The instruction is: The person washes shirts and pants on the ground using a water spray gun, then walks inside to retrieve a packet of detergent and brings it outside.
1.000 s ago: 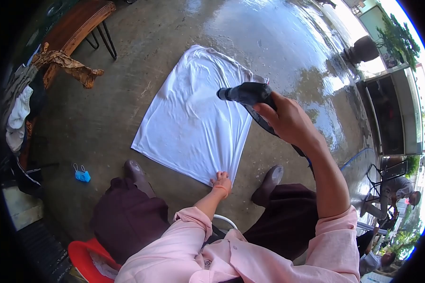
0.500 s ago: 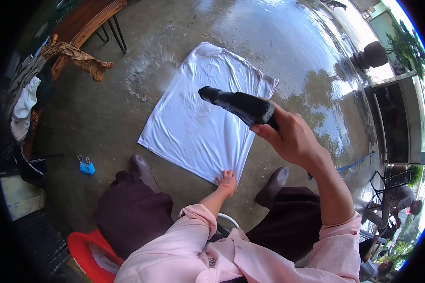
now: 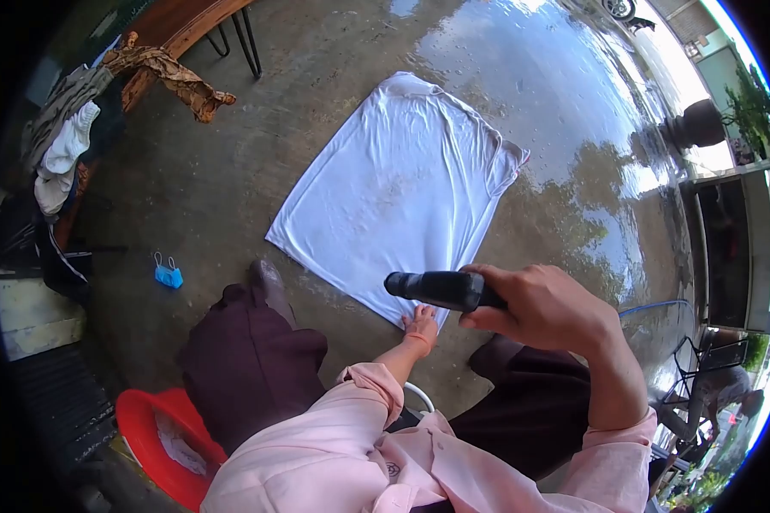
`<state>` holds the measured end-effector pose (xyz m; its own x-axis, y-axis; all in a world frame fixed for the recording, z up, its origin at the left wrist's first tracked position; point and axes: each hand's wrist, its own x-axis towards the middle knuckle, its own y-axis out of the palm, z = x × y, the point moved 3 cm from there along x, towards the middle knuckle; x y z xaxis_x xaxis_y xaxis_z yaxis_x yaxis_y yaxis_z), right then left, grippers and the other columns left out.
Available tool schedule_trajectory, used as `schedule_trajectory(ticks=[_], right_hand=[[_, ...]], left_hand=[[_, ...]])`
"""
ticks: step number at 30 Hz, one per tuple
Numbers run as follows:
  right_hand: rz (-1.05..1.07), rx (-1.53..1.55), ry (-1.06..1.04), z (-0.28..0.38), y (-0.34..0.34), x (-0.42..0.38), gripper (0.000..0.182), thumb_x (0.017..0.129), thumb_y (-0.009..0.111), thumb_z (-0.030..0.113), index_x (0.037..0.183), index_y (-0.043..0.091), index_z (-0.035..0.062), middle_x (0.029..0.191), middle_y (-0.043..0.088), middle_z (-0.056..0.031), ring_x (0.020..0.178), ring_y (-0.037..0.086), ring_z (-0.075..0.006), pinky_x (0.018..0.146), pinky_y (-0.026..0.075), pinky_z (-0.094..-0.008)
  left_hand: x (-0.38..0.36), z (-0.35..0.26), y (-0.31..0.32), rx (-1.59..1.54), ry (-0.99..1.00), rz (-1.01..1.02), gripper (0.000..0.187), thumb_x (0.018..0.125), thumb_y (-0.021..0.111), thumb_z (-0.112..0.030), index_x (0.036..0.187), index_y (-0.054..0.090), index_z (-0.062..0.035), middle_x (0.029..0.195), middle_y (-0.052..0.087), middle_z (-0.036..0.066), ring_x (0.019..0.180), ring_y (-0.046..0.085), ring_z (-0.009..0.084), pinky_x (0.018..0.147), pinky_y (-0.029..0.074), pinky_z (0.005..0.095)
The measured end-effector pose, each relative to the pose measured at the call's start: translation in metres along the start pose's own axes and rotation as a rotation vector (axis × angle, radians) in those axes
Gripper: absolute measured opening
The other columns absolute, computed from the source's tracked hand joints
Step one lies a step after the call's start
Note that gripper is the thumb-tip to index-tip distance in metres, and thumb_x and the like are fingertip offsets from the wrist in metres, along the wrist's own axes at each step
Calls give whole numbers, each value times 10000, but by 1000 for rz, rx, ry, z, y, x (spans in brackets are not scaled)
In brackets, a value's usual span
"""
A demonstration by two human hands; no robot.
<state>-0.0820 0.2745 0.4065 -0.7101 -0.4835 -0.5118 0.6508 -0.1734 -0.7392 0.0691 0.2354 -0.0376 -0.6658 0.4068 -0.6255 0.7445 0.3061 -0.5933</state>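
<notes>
A wet white shirt-like cloth point(image 3: 376, 188) lies spread on the wet concrete floor in front of me, wrinkled along its far and right edges. Its near corner is under my left hand point(image 3: 420, 328), whose fingers rest spread on the fabric. My right hand point(image 3: 552, 308) is wrapped around a black spray gun point(image 3: 435, 289), held above that near corner with its nozzle pointing left. Part of the gun's grip is hidden by my fingers. No water jet shows now.
A red bucket point(image 3: 150, 453) with pale cloth inside stands at my left. A blue face mask point(image 3: 168, 274) lies on the floor. Clothes point(image 3: 70, 141) hang beside a wooden table point(image 3: 184, 26). A blue hose point(image 3: 654, 306) and a seated person point(image 3: 717, 389) are at right.
My right hand has lowered the spray gun towards me, near my left hand. The water splash on the floor left of the cloth has gone. My left hand stays on the corner.
</notes>
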Motion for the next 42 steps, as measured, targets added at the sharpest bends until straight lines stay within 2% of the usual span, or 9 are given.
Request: schedule_trajectory(ticks=[2,6,10,11,13,20,28,35,42], right_hand=[[143,-64,-5,10,7,-4,526,821,637,419,1215,524,89,669,599,-167,637,594,-378,582,454,-429],[-45,160,-187,18,11,-14,491,867,550,420,1196,503,59,649,596,-190,636,595,-389,579,453,-457],[-106,120,-150,11,10,-23,520,814,635,428,1184,530,78,680,611,-164,661,604,-375,564,451,-437],[-23,47,-65,7,8,-25,523,813,637,430,1185,530,78,677,610,-165,661,603,-376,566,451,-437],[60,-26,21,3,4,-31,525,812,638,431,1186,529,78,675,609,-166,662,603,-377,568,451,-437],[69,-4,70,-3,4,-38,540,799,665,403,1200,519,72,655,596,-176,670,601,-388,583,458,-425],[-509,210,22,-41,1,-62,525,773,689,161,1246,467,110,768,612,-189,778,614,-395,655,466,-424],[-771,165,424,-149,49,-75,366,751,609,136,1092,516,41,882,614,-251,855,583,-436,715,460,-482],[-609,17,734,-254,158,-71,573,764,622,205,1269,381,80,973,632,-234,924,601,-411,775,479,-492]], left_hand=[[23,16,52,-38,-100,-362,412,843,515,-104,1254,514,-139,1358,414,60,1274,350,248,1016,318,510],[-22,13,3,-367,-204,-485,419,871,498,-169,1288,476,-143,1316,477,95,1243,404,279,956,389,424],[-29,8,-4,-167,-418,-385,181,856,540,-252,968,634,-145,1057,544,62,1042,505,260,875,417,413],[-27,3,-6,-164,-418,-381,181,856,540,-252,968,634,-145,1057,544,62,1042,505,260,875,417,413],[-29,1,-6,-411,-891,-476,115,821,568,-241,916,599,-183,1059,538,33,1041,505,258,861,389,480],[-21,-5,14,-746,-1064,-474,233,770,624,-209,992,555,-206,1091,507,34,1084,491,252,896,368,510],[-39,15,15,-465,-611,-292,397,774,628,-188,1155,526,-233,1247,423,41,1189,441,252,1006,290,547],[-48,21,-51,-365,-250,-194,376,735,662,-250,1095,620,-149,1208,454,165,1040,544,305,913,444,335],[-251,-100,-303,-629,508,-475,291,823,606,-107,1111,596,-69,1098,571,103,883,582,202,798,485,307]])
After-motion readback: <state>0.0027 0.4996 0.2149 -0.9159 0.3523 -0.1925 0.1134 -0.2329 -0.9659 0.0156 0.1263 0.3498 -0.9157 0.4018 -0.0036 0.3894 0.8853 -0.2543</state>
